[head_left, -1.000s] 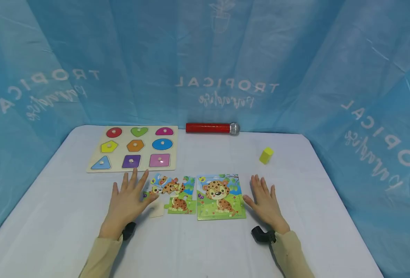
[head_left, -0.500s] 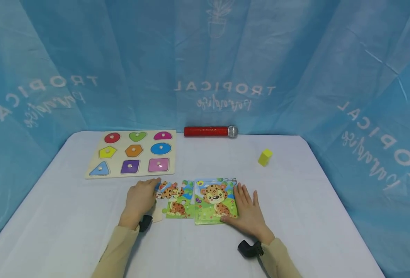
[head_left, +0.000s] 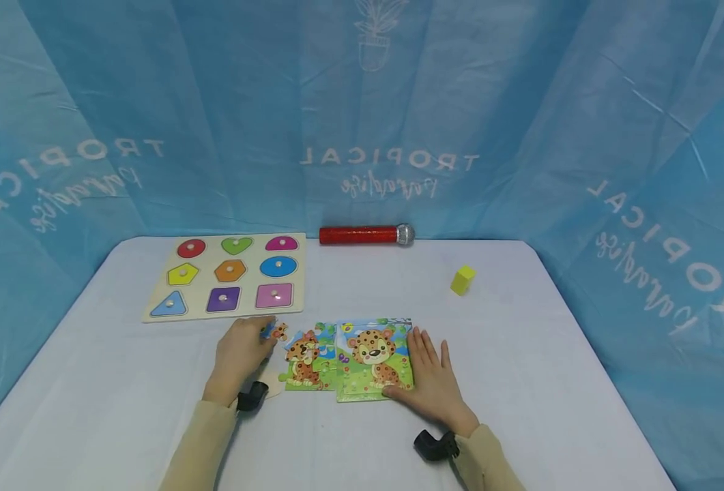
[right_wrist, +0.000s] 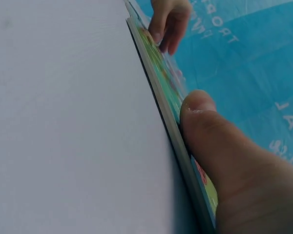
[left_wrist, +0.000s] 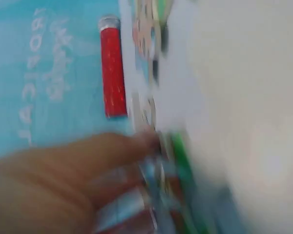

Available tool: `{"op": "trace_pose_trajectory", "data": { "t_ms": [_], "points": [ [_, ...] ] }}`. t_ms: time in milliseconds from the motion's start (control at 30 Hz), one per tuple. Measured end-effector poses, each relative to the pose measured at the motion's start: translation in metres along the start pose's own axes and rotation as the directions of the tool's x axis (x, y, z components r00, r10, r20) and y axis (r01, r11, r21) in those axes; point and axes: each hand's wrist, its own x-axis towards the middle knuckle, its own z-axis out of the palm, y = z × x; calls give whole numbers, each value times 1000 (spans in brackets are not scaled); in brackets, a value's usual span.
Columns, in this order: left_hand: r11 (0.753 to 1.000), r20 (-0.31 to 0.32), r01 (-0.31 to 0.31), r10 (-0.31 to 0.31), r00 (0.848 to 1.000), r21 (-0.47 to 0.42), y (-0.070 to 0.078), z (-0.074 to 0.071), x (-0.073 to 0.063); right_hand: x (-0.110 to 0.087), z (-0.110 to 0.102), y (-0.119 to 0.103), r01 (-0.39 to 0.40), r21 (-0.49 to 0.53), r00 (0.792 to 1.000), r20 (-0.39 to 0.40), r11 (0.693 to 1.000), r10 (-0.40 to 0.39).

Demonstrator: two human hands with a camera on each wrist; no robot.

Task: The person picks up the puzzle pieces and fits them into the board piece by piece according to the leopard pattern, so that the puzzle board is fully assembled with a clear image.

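Observation:
My left hand (head_left: 237,356) pinches a small jigsaw piece (head_left: 280,332) with spotted orange and blue print, at the left of the loose pieces. Beside it, several leopard-picture jigsaw pieces (head_left: 305,372) lie partly joined against the left side of a square leopard puzzle board (head_left: 374,358). A pale piece (head_left: 273,386) lies partly hidden behind the left wrist. My right hand (head_left: 438,385) rests at the board's right side, fingers extended and thumb on the front right corner. In the right wrist view, the thumb (right_wrist: 200,117) presses on the board's edge. The left wrist view is blurred.
A wooden shape board (head_left: 205,264) with knobbed, coloured shapes lies at the back left. A red toy microphone (head_left: 358,235) lies along the back edge, and a yellow block (head_left: 462,279) stands at the right. Blue printed curtains (head_left: 362,102) surround the white table (head_left: 521,382).
The left hand has gone from spread fingers to pinching a piece, now apart from the others. The right hand has moved left onto the board's side. The leopard-face piece has shifted nearer the lower pieces.

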Motion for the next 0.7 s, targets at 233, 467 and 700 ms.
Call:
{"op": "trace_pose_trajectory", "data": {
  "t_ms": [233,467,700],
  "points": [
    [972,33,-60,70,997,-229,-4,-14,1,-1,-3,9,-20,-13,1000,13,1000,20],
    [948,218,-211,264,940,-238,63,10,19,-1,-5,9,-10,30,1000,5,1000,10],
    [929,204,-347,366,908,-126,97,32,32,0,-4,5,14,29,1000,-5,999,-14]
  ]
}}
